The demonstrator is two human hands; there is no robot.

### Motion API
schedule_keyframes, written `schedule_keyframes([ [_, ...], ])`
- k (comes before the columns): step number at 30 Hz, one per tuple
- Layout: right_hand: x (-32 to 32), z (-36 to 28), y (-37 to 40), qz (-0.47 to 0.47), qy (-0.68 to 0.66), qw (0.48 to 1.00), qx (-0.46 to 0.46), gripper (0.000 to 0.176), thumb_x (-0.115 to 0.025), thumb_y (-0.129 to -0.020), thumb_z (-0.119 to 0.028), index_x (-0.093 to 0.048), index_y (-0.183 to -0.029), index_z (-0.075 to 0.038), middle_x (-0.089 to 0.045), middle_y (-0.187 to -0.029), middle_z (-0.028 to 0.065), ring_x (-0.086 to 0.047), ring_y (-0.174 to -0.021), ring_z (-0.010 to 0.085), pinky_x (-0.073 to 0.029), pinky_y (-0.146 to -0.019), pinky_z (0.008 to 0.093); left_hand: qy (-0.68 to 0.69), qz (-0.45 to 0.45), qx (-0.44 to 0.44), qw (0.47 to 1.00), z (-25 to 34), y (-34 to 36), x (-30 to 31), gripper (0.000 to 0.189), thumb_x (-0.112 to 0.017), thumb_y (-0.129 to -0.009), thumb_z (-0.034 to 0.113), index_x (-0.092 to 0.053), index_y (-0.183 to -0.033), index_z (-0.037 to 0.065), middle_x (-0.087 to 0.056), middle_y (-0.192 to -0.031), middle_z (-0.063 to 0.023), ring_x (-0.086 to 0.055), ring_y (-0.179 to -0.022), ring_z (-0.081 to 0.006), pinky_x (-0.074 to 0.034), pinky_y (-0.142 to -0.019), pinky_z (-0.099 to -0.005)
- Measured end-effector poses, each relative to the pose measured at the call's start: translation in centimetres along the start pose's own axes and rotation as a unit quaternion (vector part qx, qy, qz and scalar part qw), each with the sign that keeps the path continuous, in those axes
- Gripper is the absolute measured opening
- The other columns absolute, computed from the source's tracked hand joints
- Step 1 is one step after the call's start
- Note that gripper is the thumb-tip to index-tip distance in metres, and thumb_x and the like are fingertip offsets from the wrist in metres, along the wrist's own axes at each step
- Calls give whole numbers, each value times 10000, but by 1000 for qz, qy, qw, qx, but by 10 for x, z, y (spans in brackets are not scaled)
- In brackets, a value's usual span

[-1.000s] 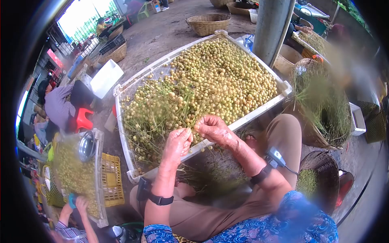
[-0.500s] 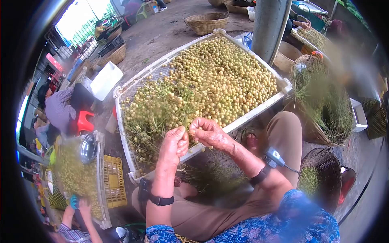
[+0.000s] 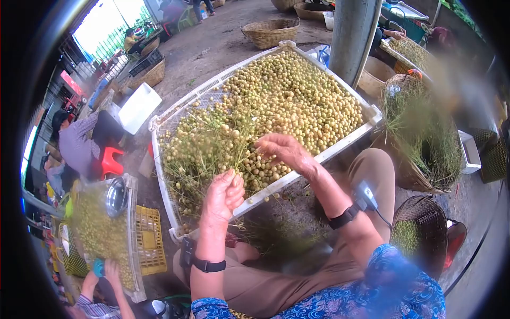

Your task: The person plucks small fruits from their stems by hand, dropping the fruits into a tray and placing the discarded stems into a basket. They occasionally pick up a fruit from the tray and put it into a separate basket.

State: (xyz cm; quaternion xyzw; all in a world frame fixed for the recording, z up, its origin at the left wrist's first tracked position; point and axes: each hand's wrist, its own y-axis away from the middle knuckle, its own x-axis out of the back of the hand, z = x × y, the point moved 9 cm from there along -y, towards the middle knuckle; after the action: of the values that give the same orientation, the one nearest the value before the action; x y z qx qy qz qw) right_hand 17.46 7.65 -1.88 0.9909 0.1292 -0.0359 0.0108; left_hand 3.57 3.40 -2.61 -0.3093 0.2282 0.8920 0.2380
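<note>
My left hand (image 3: 225,195) is closed, thumb pressed over curled fingers, at the near edge of a white mesh tray (image 3: 295,175). Thin green stems (image 3: 226,133) rise from its grip. My right hand (image 3: 287,152) hovers over the tray, a little right of the left one, with its fingers stretched forward and apart. Small round yellow-green fruits (image 3: 297,101) fill most of the tray. A tangle of stems with fruits on them lies on its left part, just beyond my left hand.
Beside the tray stands a grey post (image 3: 355,42). A wicker basket heaped with stems (image 3: 425,143) is at the right, near a dark basket of green fruits (image 3: 406,236). On the left, a co-worker's hands (image 3: 106,268) rest at another fruit tray, next to a yellow crate (image 3: 150,239).
My hands were together at the stems; now the right hand has moved up and away, its fingers opened out. The left hand has dropped slightly, still closed.
</note>
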Motion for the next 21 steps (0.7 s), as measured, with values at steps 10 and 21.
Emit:
schedule_keyframes([
  [10,-27,17,6,-21,-126,992,-21,141,-594,-799,-195,-554,-813,-60,-528,-600,-9,-492,-490,66,-410,-452,194,-130,73,-2,989,-3,5,4,306,-482,-875,265,-477,-651,57,-329,-462,52,-249,-318,-24,-183,-288,-165],
  [21,29,-9,24,76,-303,950,-14,96,-512,-809,-169,-534,-803,-75,-541,-687,16,-432,-484,59,-318,-382,188,-201,108,-84,970,27,12,14,307,-474,-879,301,-522,-693,62,-351,-440,73,-247,-310,-5,-186,-273,-158],
])
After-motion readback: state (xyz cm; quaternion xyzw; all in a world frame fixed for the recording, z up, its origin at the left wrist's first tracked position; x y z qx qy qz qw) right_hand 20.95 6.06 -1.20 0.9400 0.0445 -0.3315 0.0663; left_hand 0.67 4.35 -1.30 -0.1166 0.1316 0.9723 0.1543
